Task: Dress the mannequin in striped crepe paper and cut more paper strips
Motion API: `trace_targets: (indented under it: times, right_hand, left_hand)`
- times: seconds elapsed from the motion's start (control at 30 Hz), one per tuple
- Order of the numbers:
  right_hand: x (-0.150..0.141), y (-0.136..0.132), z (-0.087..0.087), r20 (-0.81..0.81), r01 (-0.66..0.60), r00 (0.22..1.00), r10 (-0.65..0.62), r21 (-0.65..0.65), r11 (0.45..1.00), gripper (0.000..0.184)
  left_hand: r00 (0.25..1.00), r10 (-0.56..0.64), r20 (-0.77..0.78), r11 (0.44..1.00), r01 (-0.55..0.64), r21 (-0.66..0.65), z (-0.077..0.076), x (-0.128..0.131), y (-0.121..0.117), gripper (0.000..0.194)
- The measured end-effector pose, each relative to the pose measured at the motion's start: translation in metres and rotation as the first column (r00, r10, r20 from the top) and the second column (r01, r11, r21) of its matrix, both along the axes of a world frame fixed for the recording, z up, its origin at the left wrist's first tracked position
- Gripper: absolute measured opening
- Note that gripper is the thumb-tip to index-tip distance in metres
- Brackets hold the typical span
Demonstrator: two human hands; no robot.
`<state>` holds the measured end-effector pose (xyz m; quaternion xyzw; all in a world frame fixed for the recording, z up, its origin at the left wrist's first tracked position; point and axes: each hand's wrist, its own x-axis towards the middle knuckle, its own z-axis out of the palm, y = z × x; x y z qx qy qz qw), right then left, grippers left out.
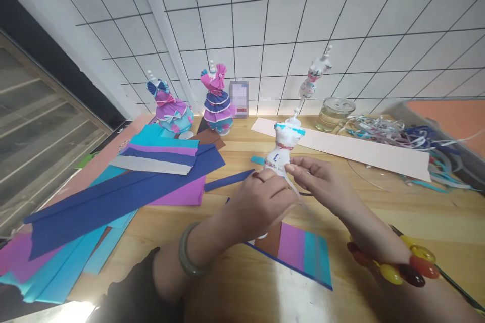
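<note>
A small white dress-form figure (pixel 284 142) stands upright in front of me, with turquoise scraps along its bust and a reddish band at its waist. My left hand (pixel 265 202) is closed at its lower body, its fingers curled; what they grip is hidden. From the other side, the thumb and fingertips of my right hand (pixel 316 179) pinch a thin pale strip (pixel 292 184) against the figure's hip. Below my hands lies a piece with brown, purple and turquoise bands (pixel 303 252) and a dark blue edge.
Crepe-paper sheets (pixel 125 186) in blue, purple and turquoise pile up at left. Two dressed figures (pixel 174 111) stand at the back, and another white form (pixel 314 76) behind. A pale paper strip (pixel 364 149), glass jar (pixel 335 113), ribbon tangle (pixel 390 131) and scissors (pixel 420 251) lie right.
</note>
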<state>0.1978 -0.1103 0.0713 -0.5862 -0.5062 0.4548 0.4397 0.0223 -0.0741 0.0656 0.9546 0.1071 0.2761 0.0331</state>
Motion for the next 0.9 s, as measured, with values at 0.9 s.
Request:
trace_targets:
  times: [0.9]
  right_hand:
    - [-0.009, -0.011, 0.023, 0.054, -0.126, 0.99, 0.128, -0.048, 0.991, 0.034]
  left_hand:
    - [0.883, 0.378, 0.278, 0.195, 0.217, -0.956, 0.007, -0.001, 0.021, 0.032]
